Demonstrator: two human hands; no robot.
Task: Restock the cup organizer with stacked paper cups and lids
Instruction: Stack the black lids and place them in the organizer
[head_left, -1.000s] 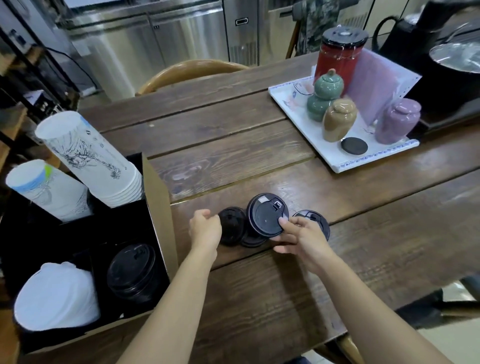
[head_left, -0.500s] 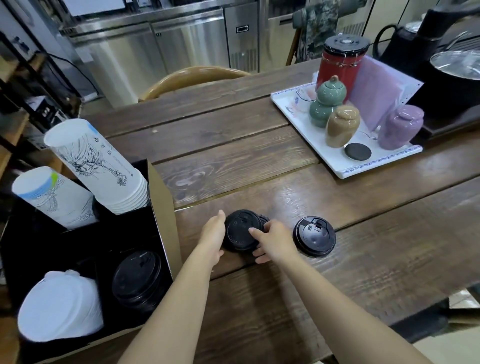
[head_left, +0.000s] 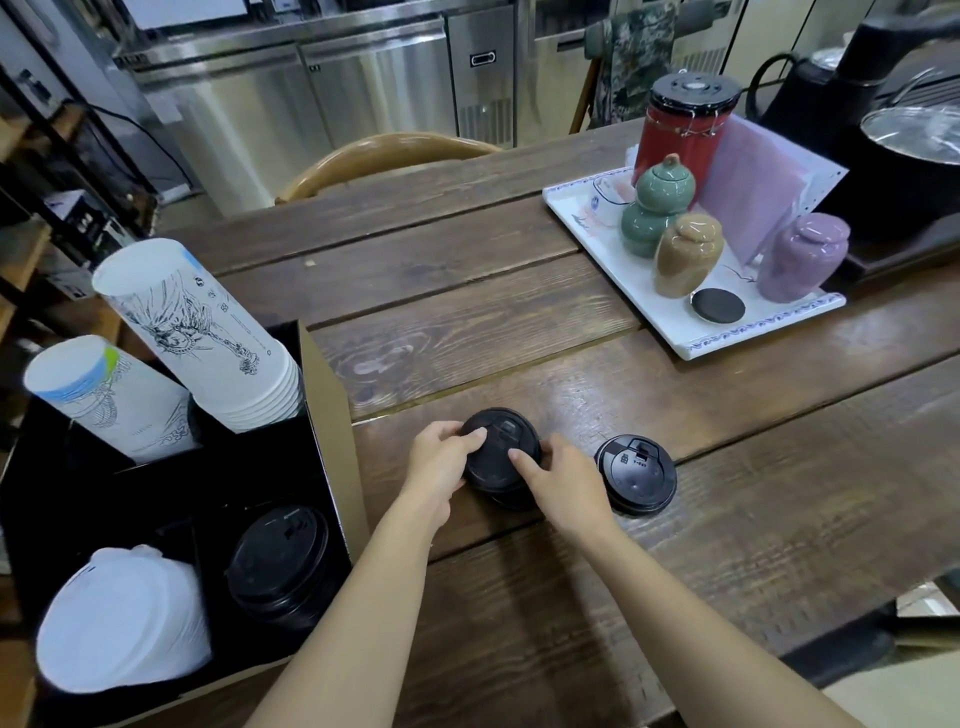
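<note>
A small stack of black cup lids (head_left: 498, 449) sits on the wooden table, held from both sides: my left hand (head_left: 439, 465) grips its left rim, my right hand (head_left: 566, 480) presses its right edge. One more black lid (head_left: 636, 475) lies alone just to the right. At the left stands the black cardboard cup organizer (head_left: 332, 395). It holds two tilted stacks of white paper cups (head_left: 202, 332) (head_left: 104, 397) at the back, white lids (head_left: 122, 621) at front left and black lids (head_left: 280, 561) at front right.
A white tray (head_left: 670, 317) at the right carries green, tan and purple jars, a red canister (head_left: 685, 130) and a black coaster. Black kettles and a pot stand at the far right. A wooden chair back (head_left: 384, 156) rises behind the table.
My right hand set a lid onto the pile and both hands closed around it. The loose lids became one stack. The single lid on the right stayed put.
</note>
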